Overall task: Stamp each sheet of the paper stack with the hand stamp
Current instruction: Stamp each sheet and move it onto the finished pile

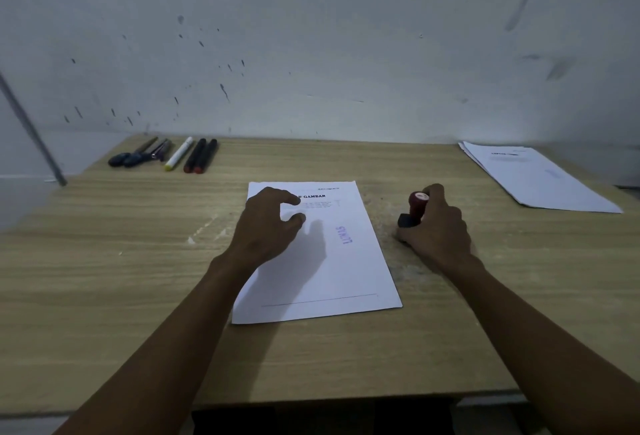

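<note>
Red-handled hand stamp (414,209) stands on the wooden desk (138,296) right of the white paper stack (332,261), gripped by the right hand (436,226); left hand (268,223), fingers loosely spread and empty, hides some print.

A pale wood-grain surface (138,278) is carrying a white sheet (339,272) at its middle, bearing a purple stamp mark. A second pile of sheets (540,178) is lying at the far right corner. A row of pens and markers (166,155) is resting at the far left.
</note>
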`<state>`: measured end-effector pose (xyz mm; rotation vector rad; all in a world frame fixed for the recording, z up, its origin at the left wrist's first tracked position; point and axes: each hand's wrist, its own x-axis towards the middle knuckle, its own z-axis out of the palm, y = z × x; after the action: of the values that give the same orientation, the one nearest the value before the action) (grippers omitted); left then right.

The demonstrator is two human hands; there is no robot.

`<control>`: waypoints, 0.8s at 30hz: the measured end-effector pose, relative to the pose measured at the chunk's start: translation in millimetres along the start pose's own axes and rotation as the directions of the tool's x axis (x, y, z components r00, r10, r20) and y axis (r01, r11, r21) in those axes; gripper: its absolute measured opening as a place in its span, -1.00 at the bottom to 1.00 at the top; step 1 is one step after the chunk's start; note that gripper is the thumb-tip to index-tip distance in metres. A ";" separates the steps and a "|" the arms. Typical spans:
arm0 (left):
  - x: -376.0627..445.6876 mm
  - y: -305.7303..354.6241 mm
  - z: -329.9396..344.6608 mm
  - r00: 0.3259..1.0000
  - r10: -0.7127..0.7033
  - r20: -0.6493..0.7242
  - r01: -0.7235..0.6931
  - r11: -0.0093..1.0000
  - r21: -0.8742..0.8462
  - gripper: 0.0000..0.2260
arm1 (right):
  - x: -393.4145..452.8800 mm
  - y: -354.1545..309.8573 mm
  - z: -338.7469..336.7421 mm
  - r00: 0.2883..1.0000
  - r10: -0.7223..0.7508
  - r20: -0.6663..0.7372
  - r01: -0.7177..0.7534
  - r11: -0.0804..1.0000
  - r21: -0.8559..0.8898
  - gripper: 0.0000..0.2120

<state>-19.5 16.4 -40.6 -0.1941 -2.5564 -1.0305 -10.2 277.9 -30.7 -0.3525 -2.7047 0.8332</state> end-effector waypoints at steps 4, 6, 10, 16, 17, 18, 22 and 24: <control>1.7 -1.5 -3.1 0.999 -0.034 0.003 0.034 0.999 0.015 -0.74 | 1.1 2.2 0.4 1.000 0.016 -0.016 -0.016 1.000 0.016 -0.37; 1.8 -1.1 -4.6 0.998 -0.068 -0.016 0.068 0.997 0.023 -0.74 | 2.2 3.4 1.0 1.000 0.016 0.001 -0.016 1.000 0.023 -0.25; -2.0 -2.6 -9.3 0.964 -0.235 -0.124 0.239 0.971 0.018 -0.68 | -6.4 -0.2 5.6 0.980 0.020 -0.199 -0.012 0.999 0.043 -0.11; -13.3 -7.3 -13.7 0.854 -0.517 -0.050 0.501 0.794 0.346 -0.50 | -42.2 -10.2 22.6 0.929 -0.248 -0.275 0.275 0.959 0.064 -0.69; -15.4 -6.6 -11.8 0.855 -0.517 -0.043 0.494 0.787 0.369 -0.47 | -46.0 -11.2 27.4 0.960 -0.241 -0.142 0.247 0.969 0.022 -0.71; -16.8 -5.3 -10.3 0.856 -0.514 -0.049 0.493 0.786 0.374 -0.46 | -49.0 -12.5 32.3 0.976 -0.216 -0.011 0.215 0.975 -0.051 -0.66; -15.0 -3.5 -9.9 0.806 -0.583 -0.101 0.588 0.771 0.245 -0.47 | -56.4 -17.5 43.7 0.978 -0.176 0.108 0.194 0.962 -0.190 -0.47; -12.8 -4.4 -12.7 0.770 -0.625 -0.128 0.637 0.765 0.101 -0.60 | -56.5 -17.0 44.3 0.981 -0.165 0.099 0.179 0.972 -0.153 -0.46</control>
<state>-5.1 4.6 -40.0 0.7977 -2.6437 -1.0270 24.6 224.1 -67.2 -0.1147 -2.8412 0.5956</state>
